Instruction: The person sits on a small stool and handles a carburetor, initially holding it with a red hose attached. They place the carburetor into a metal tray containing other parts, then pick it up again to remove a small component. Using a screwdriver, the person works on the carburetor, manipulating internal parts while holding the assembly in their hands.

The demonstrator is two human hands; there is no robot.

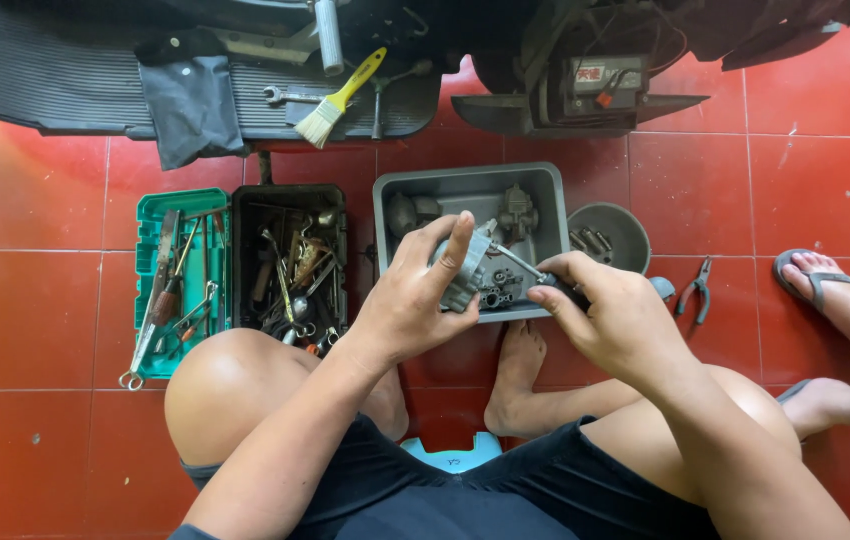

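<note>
Carburetor body (473, 270): grey metal casting, held above the grey plastic tub (555, 190) on the red tile floor (45, 300), just in front of the seated person's knees.
Left hand (415, 300): fingers wrapped around the casting's left side, gripping it firmly with the thumb up over the top.
Right hand (610, 315): clenched around the dark handle of a screwdriver (520, 263), whose thin shaft runs up and left into the casting.
Tub contents: more small metal parts lie loose in it, directly under the hands.
Round grey bowl (613, 232): touching the tub's right side, with a few small pieces inside.
Pliers (695, 290): on the tiles, right of the bowl.
Toolbox (290, 260): black and open, full of hand tools, with a green tray (180, 285) beside it on the left.
Yellow-handled brush (340, 100): lying on the dark ribbed footboard at the top.
Other person: two sandalled feet (825, 285) at the right edge (not the wearer's).
Risk: the tip could slip out of its screw if pressure goes off-axis, chewing the head or jabbing the left palm.
Risk, second: a freed screw could drop among the tub's loose parts.
</note>
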